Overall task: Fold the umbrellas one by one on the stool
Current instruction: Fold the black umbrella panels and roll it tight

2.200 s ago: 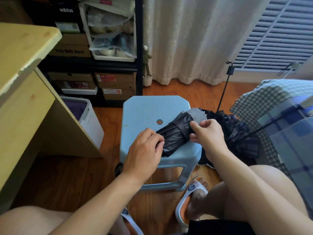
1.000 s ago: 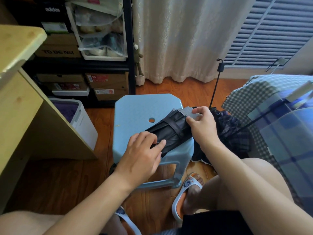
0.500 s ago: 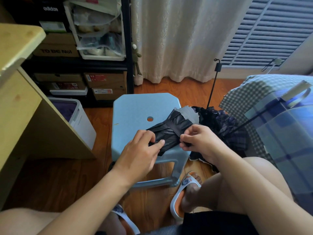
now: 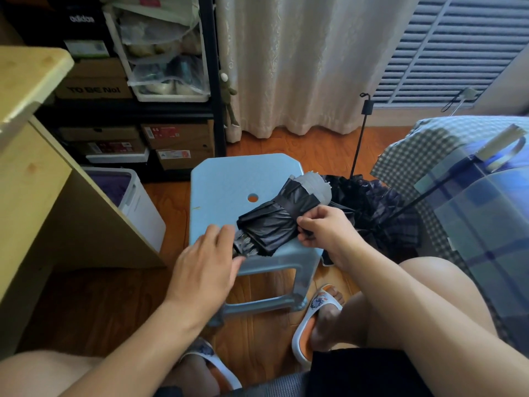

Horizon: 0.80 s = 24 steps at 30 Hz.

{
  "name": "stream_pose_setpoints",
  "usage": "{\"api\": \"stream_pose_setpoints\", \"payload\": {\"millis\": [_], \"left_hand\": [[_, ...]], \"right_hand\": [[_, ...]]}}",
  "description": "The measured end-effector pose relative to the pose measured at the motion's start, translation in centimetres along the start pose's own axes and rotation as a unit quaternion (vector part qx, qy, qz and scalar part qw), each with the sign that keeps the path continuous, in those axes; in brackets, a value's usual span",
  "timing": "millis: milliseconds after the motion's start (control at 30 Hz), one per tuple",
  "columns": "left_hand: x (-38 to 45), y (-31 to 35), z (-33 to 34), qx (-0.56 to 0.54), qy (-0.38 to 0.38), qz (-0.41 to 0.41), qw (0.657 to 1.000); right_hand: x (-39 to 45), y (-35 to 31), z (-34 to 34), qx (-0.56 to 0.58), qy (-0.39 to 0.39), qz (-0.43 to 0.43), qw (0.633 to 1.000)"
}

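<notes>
Head view: our right hand (image 4: 320, 229) pinches the strap on the black umbrella (image 4: 279, 216); our left hand (image 4: 206, 262), fingers loose, steadies its near end on the stool (image 4: 226, 179). We should keep the wrap tight.

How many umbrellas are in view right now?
3: a black umbrella on the stool, a dark umbrella on the floor just right of it, and a blue plaid umbrella at far right. Others may be hidden.

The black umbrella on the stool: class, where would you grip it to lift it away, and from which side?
Probably around the banded middle of the black umbrella, coming from above. It lies slanted across the blue stool, and the strap cinches the bundle there. The right hand already pinches that stretch; the left hand lies by the loose lower end.
</notes>
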<state>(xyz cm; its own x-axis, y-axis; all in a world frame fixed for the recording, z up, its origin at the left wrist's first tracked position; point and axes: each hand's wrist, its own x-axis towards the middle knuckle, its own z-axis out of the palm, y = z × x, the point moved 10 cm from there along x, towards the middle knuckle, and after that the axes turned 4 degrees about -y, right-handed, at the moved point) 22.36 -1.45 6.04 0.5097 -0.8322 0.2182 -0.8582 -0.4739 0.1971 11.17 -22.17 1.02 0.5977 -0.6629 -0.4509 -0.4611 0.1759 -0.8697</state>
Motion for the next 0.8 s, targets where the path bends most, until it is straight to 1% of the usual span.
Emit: {"api": "stream_pose_setpoints", "payload": {"millis": [67,167,267,333,433,500,567,667,733,800], "left_hand": [[0.1,-0.8,-0.1,0.005,-0.002,-0.028,1.000],[0.2,-0.8,0.0,0.014,0.011,-0.037,0.999],[0.3,-0.4,-0.1,0.023,0.017,-0.030,0.999],[0.4,-0.5,0.0,0.025,0.015,-0.030,0.999],[0.7,-1.0,0.3,0.008,0.002,-0.036,0.999],[1.2,-1.4,0.6,-0.006,-0.024,-0.041,0.999],[1.6,-2.0,1.1,-0.049,-0.074,-0.062,0.994],[1.8,-2.2,1.4,-0.135,-0.124,-0.093,0.979],[1.8,-1.8,1.8,-0.184,-0.155,-0.109,0.964],[1.7,-1.7,2.4,-0.206,-0.188,-0.128,0.952]], "right_hand": [[-0.3,-0.5,0.5,0.021,-0.023,-0.008,0.999],[-0.9,-1.1,1.2,0.082,-0.055,-0.012,0.995],[-1.2,-0.7,0.4,0.126,-0.037,-0.007,0.991],[-1.3,-0.1,-0.1,0.126,-0.023,0.004,0.992],[-1.6,0.4,-0.3,0.126,-0.020,0.012,0.992],[-1.9,0.5,-0.5,0.127,-0.017,0.004,0.992],[-1.8,0.8,-0.6,0.121,-0.008,0.002,0.993],[-1.0,1.0,0.0,0.104,0.009,0.006,0.995],[-0.4,0.4,0.3,0.107,0.022,-0.008,0.994],[0.0,-0.5,0.5,0.112,0.031,-0.031,0.993]]}}
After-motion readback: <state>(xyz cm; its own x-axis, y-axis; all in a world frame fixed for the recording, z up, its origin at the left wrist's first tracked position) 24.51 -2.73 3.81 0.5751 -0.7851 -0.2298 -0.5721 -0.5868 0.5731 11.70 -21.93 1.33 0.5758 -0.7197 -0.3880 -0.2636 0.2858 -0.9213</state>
